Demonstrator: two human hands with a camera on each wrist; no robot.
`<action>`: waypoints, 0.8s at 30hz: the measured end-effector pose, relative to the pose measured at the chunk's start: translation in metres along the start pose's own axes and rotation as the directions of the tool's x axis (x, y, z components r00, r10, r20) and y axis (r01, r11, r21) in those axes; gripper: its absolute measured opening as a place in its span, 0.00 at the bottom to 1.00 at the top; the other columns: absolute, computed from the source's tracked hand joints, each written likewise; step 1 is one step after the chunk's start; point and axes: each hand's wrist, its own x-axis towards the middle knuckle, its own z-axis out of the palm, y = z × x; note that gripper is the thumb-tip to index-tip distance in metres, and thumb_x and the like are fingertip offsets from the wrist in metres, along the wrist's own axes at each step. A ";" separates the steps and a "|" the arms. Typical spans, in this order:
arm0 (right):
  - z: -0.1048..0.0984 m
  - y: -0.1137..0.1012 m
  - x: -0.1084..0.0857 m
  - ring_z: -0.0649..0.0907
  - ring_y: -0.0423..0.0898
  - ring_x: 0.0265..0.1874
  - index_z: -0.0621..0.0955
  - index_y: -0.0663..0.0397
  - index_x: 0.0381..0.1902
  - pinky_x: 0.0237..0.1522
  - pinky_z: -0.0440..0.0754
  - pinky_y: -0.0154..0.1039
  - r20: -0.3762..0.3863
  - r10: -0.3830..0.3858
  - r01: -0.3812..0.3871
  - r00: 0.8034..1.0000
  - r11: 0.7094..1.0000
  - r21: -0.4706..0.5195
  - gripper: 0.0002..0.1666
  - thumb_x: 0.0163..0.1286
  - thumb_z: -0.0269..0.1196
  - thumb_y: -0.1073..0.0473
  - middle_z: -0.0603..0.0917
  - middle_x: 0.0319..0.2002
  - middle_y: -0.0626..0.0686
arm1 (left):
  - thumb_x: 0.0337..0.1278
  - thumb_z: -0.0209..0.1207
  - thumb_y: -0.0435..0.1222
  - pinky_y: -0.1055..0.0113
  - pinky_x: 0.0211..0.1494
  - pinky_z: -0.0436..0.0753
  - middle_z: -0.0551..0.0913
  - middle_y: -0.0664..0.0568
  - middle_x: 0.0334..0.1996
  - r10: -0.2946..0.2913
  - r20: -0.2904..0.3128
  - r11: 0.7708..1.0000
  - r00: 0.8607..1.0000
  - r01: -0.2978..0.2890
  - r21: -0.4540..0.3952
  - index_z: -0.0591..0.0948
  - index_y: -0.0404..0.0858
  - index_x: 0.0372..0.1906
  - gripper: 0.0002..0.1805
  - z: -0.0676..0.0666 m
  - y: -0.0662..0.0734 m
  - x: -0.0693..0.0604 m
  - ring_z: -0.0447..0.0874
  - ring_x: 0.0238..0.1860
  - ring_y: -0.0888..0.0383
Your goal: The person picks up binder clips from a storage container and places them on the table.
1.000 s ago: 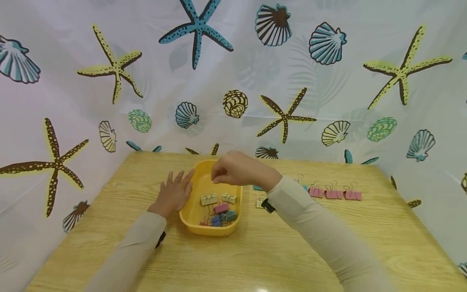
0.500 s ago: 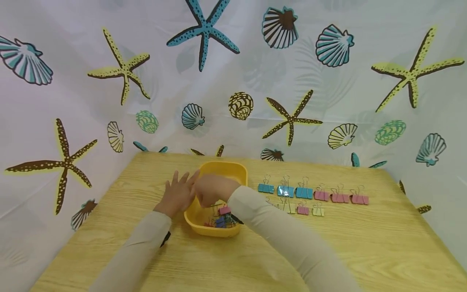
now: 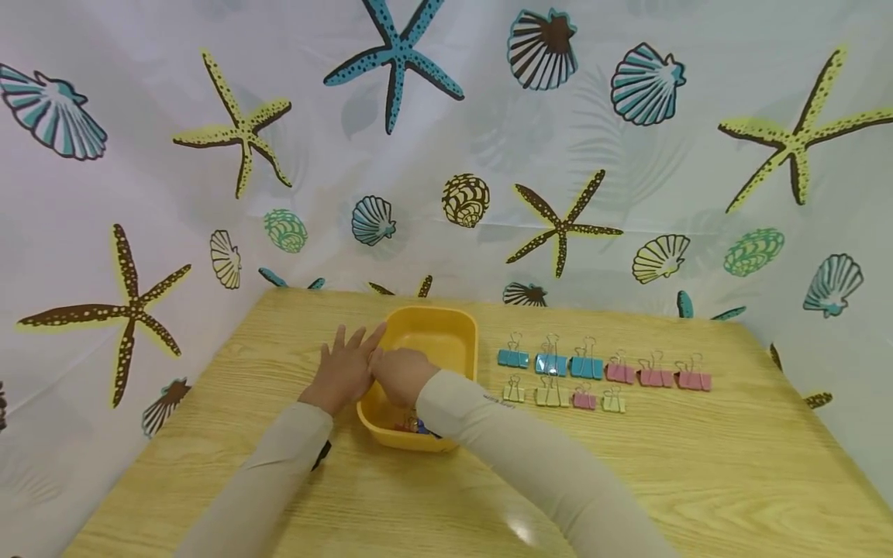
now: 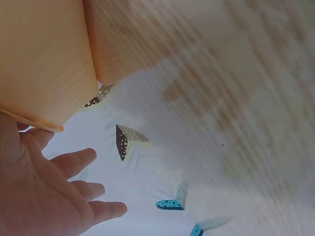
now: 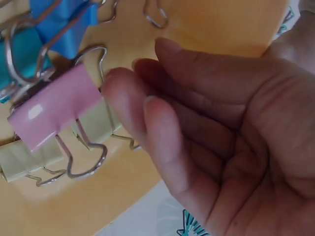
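Note:
In the head view my left hand (image 3: pixel 342 373) rests against the left rim of the yellow bin (image 3: pixel 477 333), its fingers spread; the left wrist view shows that hand (image 4: pixel 47 189) at the bin's edge. My right hand (image 3: pixel 403 374) is down inside the bin. Close up in the right wrist view, the right hand (image 5: pixel 211 123) has bent, relaxed fingers with nothing between them. Beside its fingertips lie a pink binder clip (image 5: pixel 59 108), a blue clip (image 5: pixel 61 24), a teal clip (image 5: pixel 24 59) and pale yellow clips (image 5: pixel 32 157).
Right of the bin, clips stand in two rows on the wooden table (image 3: pixel 663 465): blue clips (image 3: pixel 551 364) and pink clips (image 3: pixel 656 377) behind, pale yellow clips (image 3: pixel 553 396) and a small pink clip (image 3: pixel 584 400) in front. A patterned curtain (image 3: pixel 418 256) surrounds the table's back and sides.
My right hand has come from above the bin's back part down into it, toward the clips. My left hand has stayed at the rim. The head view has shifted slightly.

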 end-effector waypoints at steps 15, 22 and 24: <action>0.004 0.000 0.003 0.85 0.43 0.35 0.75 0.47 0.65 0.37 0.85 0.37 0.001 0.021 -0.021 1.000 0.995 -0.096 0.24 0.72 0.58 0.54 0.86 0.42 0.47 | 0.77 0.34 0.47 0.28 0.65 0.52 0.61 0.36 0.71 -0.015 -0.012 0.999 1.000 0.015 -0.051 0.55 0.50 0.76 0.27 0.000 0.001 0.000 0.43 0.71 0.28; 0.011 0.003 0.007 0.84 0.41 0.32 0.84 0.46 0.52 0.37 0.85 0.38 0.041 0.003 0.004 0.999 0.988 -0.156 0.14 0.73 0.57 0.56 0.86 0.39 0.46 | 0.77 0.32 0.48 0.28 0.65 0.50 0.59 0.37 0.71 -0.022 -0.009 0.996 1.000 0.021 -0.083 0.53 0.51 0.76 0.28 0.003 -0.001 0.002 0.41 0.72 0.28; 0.014 0.002 0.008 0.85 0.41 0.34 0.84 0.45 0.51 0.39 0.84 0.37 0.056 0.002 0.008 0.998 0.984 -0.179 0.13 0.72 0.58 0.55 0.86 0.40 0.45 | 0.77 0.32 0.48 0.29 0.65 0.50 0.59 0.37 0.72 -0.024 -0.006 0.996 1.000 0.024 -0.084 0.53 0.52 0.77 0.28 0.004 -0.002 0.002 0.41 0.72 0.28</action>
